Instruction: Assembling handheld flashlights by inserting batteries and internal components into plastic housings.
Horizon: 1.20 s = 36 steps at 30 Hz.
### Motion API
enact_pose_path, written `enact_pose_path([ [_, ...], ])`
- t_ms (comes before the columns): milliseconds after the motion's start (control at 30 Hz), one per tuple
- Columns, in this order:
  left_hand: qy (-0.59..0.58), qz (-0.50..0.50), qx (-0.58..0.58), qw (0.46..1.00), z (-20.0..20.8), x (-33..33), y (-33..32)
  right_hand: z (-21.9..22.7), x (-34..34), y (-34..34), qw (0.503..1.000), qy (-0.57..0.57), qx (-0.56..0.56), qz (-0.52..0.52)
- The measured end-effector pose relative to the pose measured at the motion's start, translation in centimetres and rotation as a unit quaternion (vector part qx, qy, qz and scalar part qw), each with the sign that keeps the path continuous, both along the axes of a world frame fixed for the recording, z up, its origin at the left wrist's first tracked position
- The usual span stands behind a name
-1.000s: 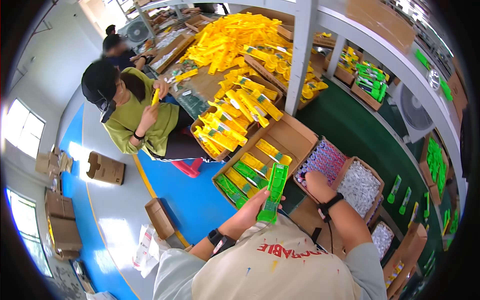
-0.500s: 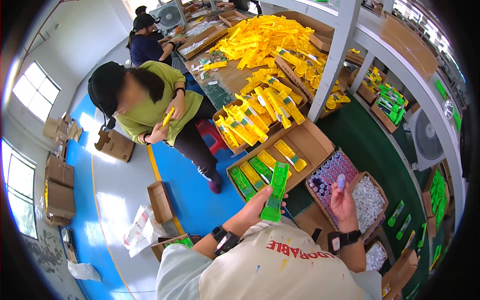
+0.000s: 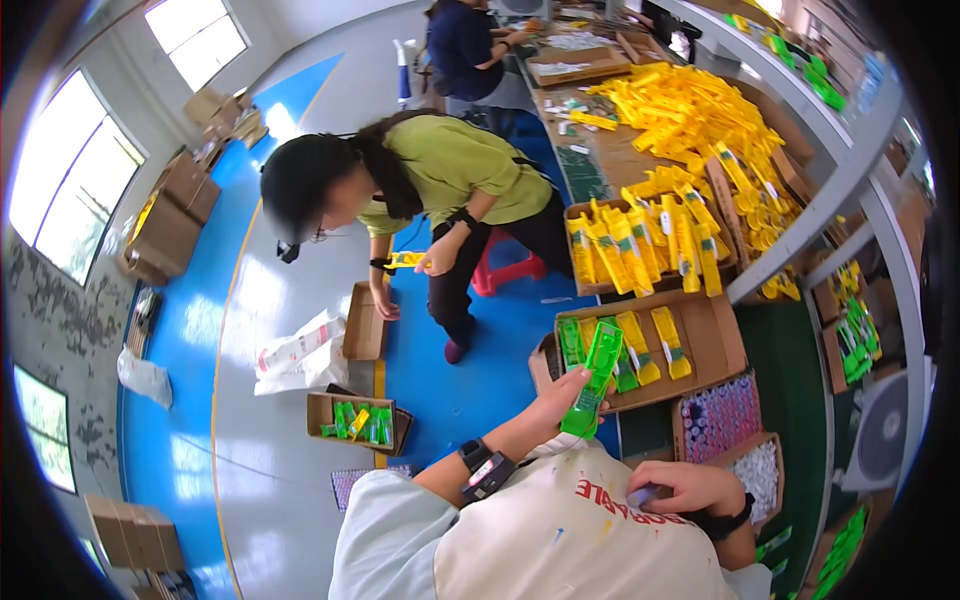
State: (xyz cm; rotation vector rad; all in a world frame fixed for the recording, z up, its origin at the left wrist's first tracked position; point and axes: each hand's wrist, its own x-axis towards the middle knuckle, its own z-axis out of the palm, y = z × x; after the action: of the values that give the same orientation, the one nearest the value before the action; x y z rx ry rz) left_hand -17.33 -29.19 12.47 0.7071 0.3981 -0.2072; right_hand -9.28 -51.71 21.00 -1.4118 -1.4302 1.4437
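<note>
My left hand point(image 3: 562, 402) grips a long green plastic casing point(image 3: 603, 358), tilted upward over the near side of an open cardboard box point(image 3: 712, 345). Inside that box, several green and yellow casings stand in a row. My right hand point(image 3: 692, 485) is drawn in close to my shirt, fingers curled around a small purple cylinder point(image 3: 643, 495) whose end shows at the fingertips. Beyond my right hand are many similar purple and pink cylinders point(image 3: 722, 415) in a box, next to a box of small white parts point(image 3: 757, 475).
A co-worker in a green shirt point(image 3: 450, 165) bends at the left, holding a yellow casing point(image 3: 405, 260). Yellow parts point(image 3: 690, 110) heap on the table behind. A grey shelf post point(image 3: 820, 215) slants at the right. A small box of green parts point(image 3: 318, 410) lies low on the left.
My view has swung left. My right hand has brought the cylinder from above its box in toward my shirt. The co-worker has leaned down, one hand reaching toward a floor box.
</note>
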Motion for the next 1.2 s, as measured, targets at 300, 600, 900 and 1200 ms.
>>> enact_pose_path([
  [300, -0.06, 0.12, 0.087, 0.987, 0.7, -3.0, -0.3, -7.0, 1.0, 8.2, 0.854, 0.139, 0.005, -0.501],
  [600, -0.104, 0.136, 0.173, 0.97, -1.3, -3.3, -1.1, -6.6, 0.1, 12.0, 0.863, 0.167, -0.003, -0.476],
  [900, -0.113, 0.11, 0.371, 0.915, -1.2, -2.2, -1.3, -6.2, -0.1, 12.3, 0.843, -0.072, 0.071, -0.529],
  [1200, -0.171, 0.12, 0.381, 0.901, 0.2, 1.5, -2.3, -4.7, 0.0, 9.6, 0.794, -0.062, 0.109, -0.595],
])
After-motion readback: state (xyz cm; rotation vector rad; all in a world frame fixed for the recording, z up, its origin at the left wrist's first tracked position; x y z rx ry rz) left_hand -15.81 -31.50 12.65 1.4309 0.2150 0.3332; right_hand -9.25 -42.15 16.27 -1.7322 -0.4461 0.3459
